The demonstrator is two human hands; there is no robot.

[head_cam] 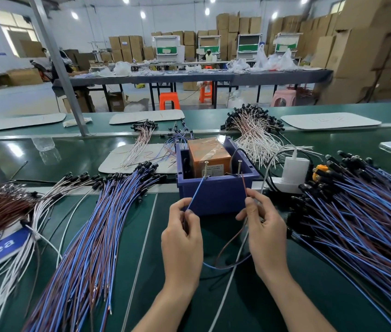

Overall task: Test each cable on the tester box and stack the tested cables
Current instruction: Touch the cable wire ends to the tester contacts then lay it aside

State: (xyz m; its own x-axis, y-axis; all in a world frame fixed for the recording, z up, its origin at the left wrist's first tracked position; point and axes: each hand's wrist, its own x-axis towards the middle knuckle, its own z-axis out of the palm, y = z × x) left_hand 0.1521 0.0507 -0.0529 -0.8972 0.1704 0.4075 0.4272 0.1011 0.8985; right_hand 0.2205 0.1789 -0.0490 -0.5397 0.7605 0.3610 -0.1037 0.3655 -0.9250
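On my feed, the left hand point(181, 236) pinches the thin blue wire end point(196, 192) between thumb and curled fingers, with the tip up by the left metal screw point(206, 165) on the dark blue plastic tester box point(216, 197). The right hand point(265, 226) pinches the thin brown wire end point(244, 185) the same way, its tip by the right metal screw point(239, 164). I can't tell whether either tip makes contact. The slack of this cable droops in a loop point(213, 266) between the wrists, over the green table point(146, 248). An orange tape-wrapped block point(207, 152) sits inside the box. A fanned pile of blue-and-brown cables point(98, 224) lies left of the box and a bigger heap of the same cables point(362, 224) lies to the right. A white plug adapter point(295, 167) stands just right of the box.
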